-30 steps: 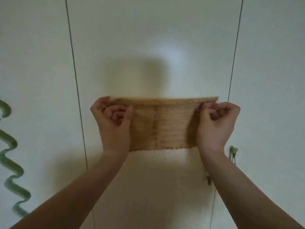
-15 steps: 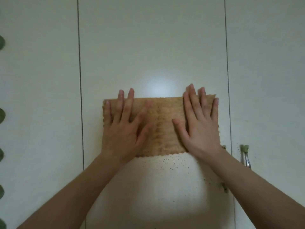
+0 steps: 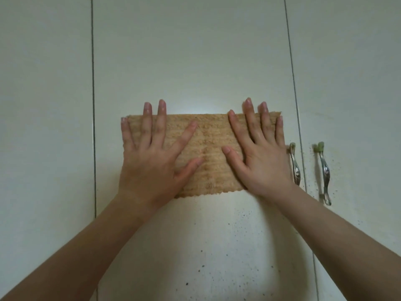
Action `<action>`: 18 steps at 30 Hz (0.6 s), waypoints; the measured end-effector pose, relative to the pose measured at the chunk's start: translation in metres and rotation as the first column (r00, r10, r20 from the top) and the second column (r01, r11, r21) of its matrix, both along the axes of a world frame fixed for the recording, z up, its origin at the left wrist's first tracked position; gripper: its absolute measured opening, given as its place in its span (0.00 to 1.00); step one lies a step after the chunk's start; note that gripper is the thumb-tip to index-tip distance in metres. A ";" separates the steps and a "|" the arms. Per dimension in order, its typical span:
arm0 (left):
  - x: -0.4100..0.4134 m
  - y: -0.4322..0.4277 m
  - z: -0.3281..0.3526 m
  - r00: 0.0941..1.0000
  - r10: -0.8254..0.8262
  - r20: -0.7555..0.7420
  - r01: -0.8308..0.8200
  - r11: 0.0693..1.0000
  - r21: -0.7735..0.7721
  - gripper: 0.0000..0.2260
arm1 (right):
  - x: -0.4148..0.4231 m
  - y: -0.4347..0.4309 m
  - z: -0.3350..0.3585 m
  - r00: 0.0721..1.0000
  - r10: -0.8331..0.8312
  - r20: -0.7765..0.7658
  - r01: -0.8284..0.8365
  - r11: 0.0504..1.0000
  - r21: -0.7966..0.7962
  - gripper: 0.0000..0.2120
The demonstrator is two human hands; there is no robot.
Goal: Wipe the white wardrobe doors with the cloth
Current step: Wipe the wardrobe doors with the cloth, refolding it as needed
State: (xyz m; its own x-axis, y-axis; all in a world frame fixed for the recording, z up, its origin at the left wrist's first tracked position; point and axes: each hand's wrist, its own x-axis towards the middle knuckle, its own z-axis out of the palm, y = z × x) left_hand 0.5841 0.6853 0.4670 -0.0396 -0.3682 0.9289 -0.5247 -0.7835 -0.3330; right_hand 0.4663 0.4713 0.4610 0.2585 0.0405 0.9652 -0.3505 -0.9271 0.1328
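Observation:
A tan, ribbed cloth [image 3: 208,148] is spread flat against the middle white wardrobe door [image 3: 191,61]. My left hand [image 3: 149,161] lies palm-down on the cloth's left half, fingers spread, fingertips reaching past its top edge. My right hand [image 3: 260,161] presses the right half the same way, its outer edge close to the door's right seam. Both hands pin the cloth to the door. Small dark specks [image 3: 217,246] dot the door below the cloth.
A silver handle [image 3: 295,166] sits on the middle door just right of my right hand. A second handle [image 3: 324,172] is on the right door [image 3: 351,83]. The left door [image 3: 43,105] lies beyond a dark seam.
A second ago both hands gripped the cloth's top corners in fists in front of the door. They have since opened flat and now press the cloth onto the door, level with the handles.

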 end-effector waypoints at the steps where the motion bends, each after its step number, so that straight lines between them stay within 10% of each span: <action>1: 0.000 0.000 -0.007 1.000 -0.004 -0.008 0.004 1.000 0.006 0.33 | 0.000 0.000 -0.007 1.000 -0.005 -0.012 0.005 1.000 0.008 0.34; 18: -0.004 0.001 -0.134 0.999 -0.025 -0.027 0.027 0.997 0.078 0.34 | -0.002 -0.001 -0.144 0.998 0.036 0.042 -0.036 0.999 0.013 0.33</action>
State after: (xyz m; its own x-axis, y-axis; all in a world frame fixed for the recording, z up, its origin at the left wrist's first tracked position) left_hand 0.5804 0.6861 0.3330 -0.0266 -0.4389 0.8981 -0.5539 -0.7415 -0.3788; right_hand 0.4640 0.4702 0.3172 0.2171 0.0353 0.9755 -0.3217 -0.9409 0.1056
